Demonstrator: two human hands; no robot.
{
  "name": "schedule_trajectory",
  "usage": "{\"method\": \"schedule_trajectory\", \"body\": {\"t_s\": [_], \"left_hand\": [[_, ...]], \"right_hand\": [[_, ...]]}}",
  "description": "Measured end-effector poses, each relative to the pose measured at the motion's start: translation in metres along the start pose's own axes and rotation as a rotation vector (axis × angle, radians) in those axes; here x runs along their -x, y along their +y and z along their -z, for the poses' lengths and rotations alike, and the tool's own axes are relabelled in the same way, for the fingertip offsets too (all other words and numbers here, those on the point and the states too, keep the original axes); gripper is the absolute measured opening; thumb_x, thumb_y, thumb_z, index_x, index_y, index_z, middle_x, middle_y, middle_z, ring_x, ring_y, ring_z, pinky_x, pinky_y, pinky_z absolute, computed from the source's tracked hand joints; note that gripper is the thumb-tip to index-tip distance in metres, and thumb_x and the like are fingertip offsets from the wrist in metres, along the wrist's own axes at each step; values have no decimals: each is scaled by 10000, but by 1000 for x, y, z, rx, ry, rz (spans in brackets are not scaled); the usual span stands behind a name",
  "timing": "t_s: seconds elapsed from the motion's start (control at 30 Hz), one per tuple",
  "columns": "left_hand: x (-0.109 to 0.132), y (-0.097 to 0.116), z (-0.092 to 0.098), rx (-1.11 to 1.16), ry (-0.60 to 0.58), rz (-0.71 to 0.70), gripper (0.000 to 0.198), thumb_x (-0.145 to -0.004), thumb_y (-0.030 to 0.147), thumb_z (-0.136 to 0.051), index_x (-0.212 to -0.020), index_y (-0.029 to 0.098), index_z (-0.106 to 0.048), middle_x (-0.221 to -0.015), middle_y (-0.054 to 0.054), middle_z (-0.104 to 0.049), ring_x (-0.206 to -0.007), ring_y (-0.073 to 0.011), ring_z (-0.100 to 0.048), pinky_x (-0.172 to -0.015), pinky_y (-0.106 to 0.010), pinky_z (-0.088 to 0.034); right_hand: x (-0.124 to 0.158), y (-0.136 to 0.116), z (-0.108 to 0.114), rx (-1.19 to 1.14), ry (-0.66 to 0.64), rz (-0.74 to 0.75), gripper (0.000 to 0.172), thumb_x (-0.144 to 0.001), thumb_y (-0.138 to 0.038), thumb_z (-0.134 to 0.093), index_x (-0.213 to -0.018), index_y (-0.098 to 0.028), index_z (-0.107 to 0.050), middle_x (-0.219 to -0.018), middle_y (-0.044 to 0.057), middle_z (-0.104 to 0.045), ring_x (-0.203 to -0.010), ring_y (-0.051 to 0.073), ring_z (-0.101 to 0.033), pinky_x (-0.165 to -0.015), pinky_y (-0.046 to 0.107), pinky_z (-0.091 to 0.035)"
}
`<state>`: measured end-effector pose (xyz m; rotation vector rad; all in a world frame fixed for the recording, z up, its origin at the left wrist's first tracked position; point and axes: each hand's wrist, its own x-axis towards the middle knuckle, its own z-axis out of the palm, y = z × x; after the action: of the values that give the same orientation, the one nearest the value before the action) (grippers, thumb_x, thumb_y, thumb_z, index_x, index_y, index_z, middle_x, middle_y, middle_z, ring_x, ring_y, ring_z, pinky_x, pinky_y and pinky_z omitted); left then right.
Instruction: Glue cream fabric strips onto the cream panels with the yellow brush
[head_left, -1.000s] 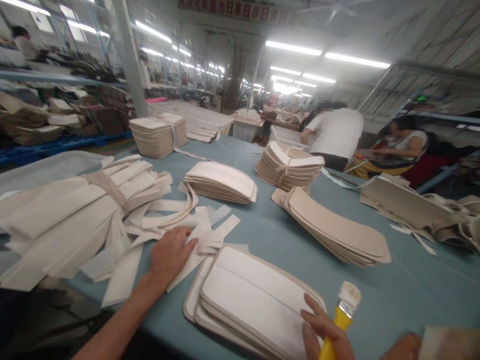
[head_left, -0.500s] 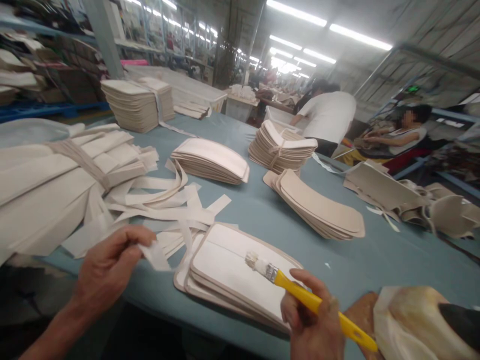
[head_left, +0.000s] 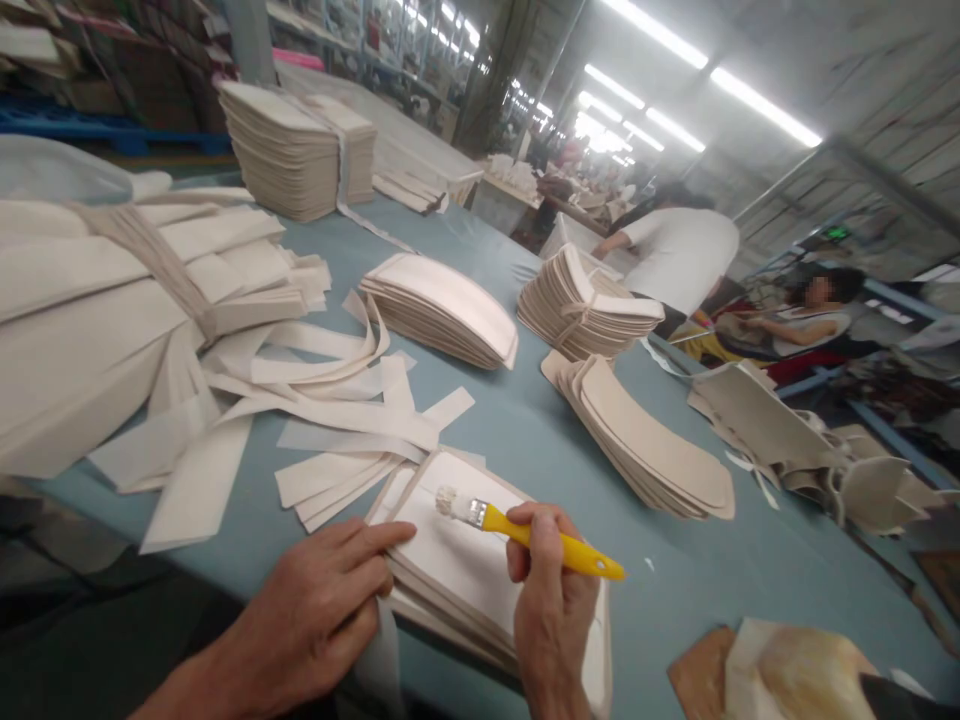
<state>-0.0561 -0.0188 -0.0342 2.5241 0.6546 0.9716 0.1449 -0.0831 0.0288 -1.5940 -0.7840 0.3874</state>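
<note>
My right hand (head_left: 551,590) grips the yellow handle of a paintbrush (head_left: 525,535). White paste coats the bristles, which are over the top panel (head_left: 465,570) of a stack of white, beige-edged pieces. My left hand (head_left: 330,600) lies at the left edge of this stack, its index finger stretched onto the top panel. The other fingers are curled, and a thin white strip (head_left: 381,655) hangs below them, partly hidden by the hand. Loose white strips (head_left: 337,480) lie just beyond the left hand.
A large bundle of tied strips (head_left: 82,300) covers the table's left side. Further back stand stacks of curved panels (head_left: 442,305), (head_left: 645,430) and a tied stack (head_left: 592,310). A paste-stained wrapped container (head_left: 795,670) is at front right. Two people are beyond the table.
My left hand has moved right with the strip, from beside the stack onto its edge. The brush has shifted left over the top panel. The camera view has tilted and moved.
</note>
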Motion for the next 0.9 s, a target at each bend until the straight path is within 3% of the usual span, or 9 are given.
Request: {"method": "schedule_trajectory", "body": {"t_s": [0.13,0.23,0.57,0.73,0.9], "left_hand": [[0,-1,0,50,3,29,284,-910,37,-442,-831,224,-640,-1263,-21,-793,-907,-159,-678,-814,-296,-515],[0,-2,-1,82,13,37,275,-914,35,-449,-851,227,-636,-1267,-3,-797,-918,-153,-682,-838,-293,-517],[4,-8,-6,105,7,50,263,-938,41,-444,-860,222,-619,-1267,14,-801,-904,-157,-672,-819,-315,-521],[4,-9,-7,96,-5,58,260,-933,42,-442,-835,224,-600,-1279,30,-798,-907,-163,-665,-834,-319,-532],[7,-12,-8,89,-35,58,264,-935,67,-446,-827,232,-622,-1258,6,-810,-916,-167,-698,-838,-315,-560]], "right_hand": [[1,2,-16,47,-51,-15,525,-990,-674,-584,-785,-196,-662,-502,-80,-412,-437,100,-380,-441,230,-285],[5,3,-24,98,-54,-65,501,-1001,-660,-586,-821,-198,-658,-519,-74,-468,-465,108,-435,-487,232,-357],[8,17,-24,187,-162,12,464,-1036,-606,-570,-841,-196,-666,-525,-60,-533,-454,121,-499,-480,239,-397],[8,16,-12,294,-264,104,417,-1060,-519,-557,-856,-187,-704,-562,-54,-533,-467,105,-462,-473,238,-342],[4,16,20,357,-306,201,368,-1072,-433,-550,-860,-189,-727,-573,-46,-574,-483,103,-493,-504,231,-367]]}}
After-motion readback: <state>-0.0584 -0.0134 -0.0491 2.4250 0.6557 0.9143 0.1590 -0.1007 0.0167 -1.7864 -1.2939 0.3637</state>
